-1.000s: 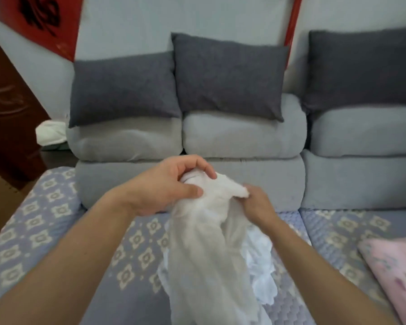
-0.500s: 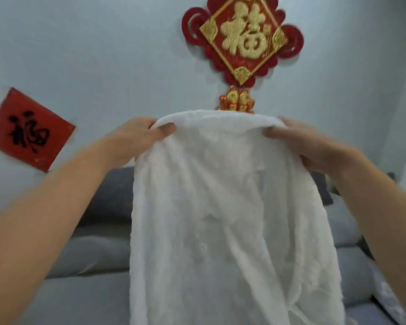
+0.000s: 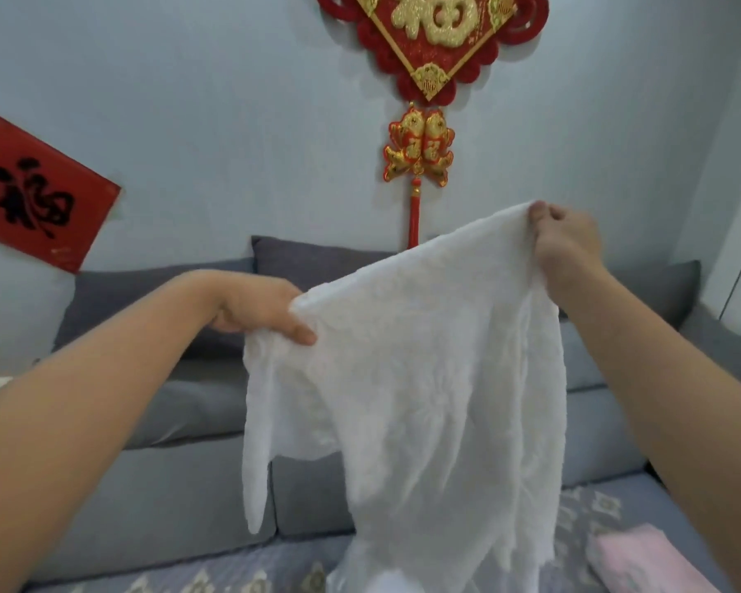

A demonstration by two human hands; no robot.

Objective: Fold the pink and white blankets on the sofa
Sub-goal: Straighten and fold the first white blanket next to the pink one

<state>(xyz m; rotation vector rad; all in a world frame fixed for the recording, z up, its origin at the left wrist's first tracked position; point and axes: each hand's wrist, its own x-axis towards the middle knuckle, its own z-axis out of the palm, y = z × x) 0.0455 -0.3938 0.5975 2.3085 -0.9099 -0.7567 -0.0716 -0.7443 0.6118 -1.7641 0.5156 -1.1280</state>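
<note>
The person held the white blanket [image 3: 424,378] up in the air in front of the grey sofa [image 3: 189,464]. The left hand [image 3: 257,308] pinched one top corner, thumb on the cloth, lower down. The right hand [image 3: 567,243] gripped the other corner higher up, fingers curled round it. The cloth hung down between them, its bottom reaching the patterned seat. The pink blanket [image 3: 642,562] lay folded on the seat to the right. A red wall ornament [image 3: 428,49] hung above.

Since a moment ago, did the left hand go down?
Yes. The left hand dropped from level with the right hand to well below it, now before the sofa cushions.
</note>
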